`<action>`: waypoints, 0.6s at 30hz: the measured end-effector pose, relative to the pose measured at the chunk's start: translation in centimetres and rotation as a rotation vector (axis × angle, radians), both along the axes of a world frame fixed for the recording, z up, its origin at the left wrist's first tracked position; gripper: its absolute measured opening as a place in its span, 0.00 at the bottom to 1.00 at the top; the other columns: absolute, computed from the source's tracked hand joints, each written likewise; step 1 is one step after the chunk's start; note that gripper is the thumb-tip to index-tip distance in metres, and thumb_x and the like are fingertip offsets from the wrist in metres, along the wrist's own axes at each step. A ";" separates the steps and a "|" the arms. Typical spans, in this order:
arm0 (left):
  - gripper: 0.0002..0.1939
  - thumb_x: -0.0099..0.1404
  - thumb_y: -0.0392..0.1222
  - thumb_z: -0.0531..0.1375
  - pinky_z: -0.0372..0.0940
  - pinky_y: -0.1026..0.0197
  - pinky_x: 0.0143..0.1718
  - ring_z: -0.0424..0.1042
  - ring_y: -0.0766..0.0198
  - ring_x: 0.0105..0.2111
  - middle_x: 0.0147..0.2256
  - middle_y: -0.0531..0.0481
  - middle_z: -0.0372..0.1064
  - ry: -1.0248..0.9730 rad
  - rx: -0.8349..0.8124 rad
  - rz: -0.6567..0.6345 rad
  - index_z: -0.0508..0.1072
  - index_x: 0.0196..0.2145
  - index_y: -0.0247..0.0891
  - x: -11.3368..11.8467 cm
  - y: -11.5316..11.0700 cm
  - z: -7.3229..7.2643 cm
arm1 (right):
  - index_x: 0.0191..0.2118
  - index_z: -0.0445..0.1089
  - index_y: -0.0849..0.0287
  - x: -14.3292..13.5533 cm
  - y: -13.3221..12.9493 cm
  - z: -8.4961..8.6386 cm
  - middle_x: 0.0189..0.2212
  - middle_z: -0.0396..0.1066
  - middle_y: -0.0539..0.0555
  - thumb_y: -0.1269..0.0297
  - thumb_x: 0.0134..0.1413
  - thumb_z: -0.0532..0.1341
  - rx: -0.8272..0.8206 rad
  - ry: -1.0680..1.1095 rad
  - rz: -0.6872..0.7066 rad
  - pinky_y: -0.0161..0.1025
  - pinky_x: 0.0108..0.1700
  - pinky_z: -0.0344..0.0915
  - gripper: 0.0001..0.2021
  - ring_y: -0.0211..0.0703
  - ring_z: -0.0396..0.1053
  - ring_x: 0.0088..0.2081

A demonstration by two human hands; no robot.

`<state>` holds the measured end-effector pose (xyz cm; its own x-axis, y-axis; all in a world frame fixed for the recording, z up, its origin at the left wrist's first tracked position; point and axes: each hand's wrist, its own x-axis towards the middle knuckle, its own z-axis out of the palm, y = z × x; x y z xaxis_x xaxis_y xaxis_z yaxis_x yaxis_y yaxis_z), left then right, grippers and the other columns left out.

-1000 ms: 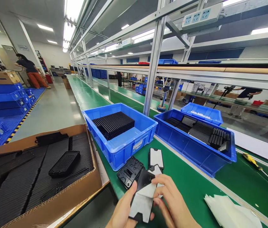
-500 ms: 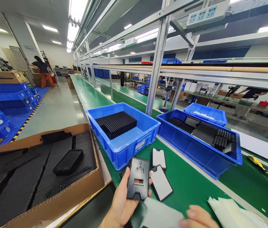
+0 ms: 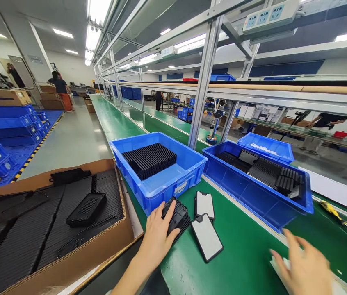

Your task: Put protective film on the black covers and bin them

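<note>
My left hand [image 3: 156,233] reaches over a small stack of black plastic covers [image 3: 178,217] on the green bench. Its fingers and thumb straddle the top cover, gripping it at the edges. Beside the stack lie two dark-edged pieces with white faces, one nearer [image 3: 207,237] and one farther [image 3: 204,205], partly overlapping. My right hand [image 3: 307,262], smeared by motion, is at the lower right with thumb and fingers apart. Under it shows part of some white sheets [image 3: 279,268]; the hand hides the rest.
A blue bin [image 3: 158,192] with a row of black parts stands behind the stack. Another blue bin [image 3: 253,205] holds more black parts. At left, a cardboard box [image 3: 99,250] is packed with black covers. A yellow-handled screwdriver [image 3: 330,208] lies far right.
The black panel my left hand held up is no longer raised; that hand has turned palm-down onto the stack. My right hand has moved right, and the pale sheet near it has left the middle.
</note>
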<state>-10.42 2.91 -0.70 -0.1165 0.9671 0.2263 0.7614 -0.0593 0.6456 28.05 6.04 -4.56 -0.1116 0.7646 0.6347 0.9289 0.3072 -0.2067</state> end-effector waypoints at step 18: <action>0.19 0.67 0.43 0.54 0.65 0.54 0.49 0.69 0.53 0.46 0.49 0.43 0.69 -0.437 0.035 -0.164 0.69 0.55 0.46 2.3 -3.4 -0.2 | 0.53 0.61 0.54 -14.0 -0.8 4.8 0.38 0.70 0.53 0.60 0.64 0.53 -0.458 0.322 0.584 0.35 0.39 0.70 0.14 0.38 0.71 0.36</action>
<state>-8.08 -0.50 -0.87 -0.0541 0.9733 0.2233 0.3975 -0.1841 0.8989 14.09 5.24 0.24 -0.4386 0.8311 0.3419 0.5177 0.5447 -0.6598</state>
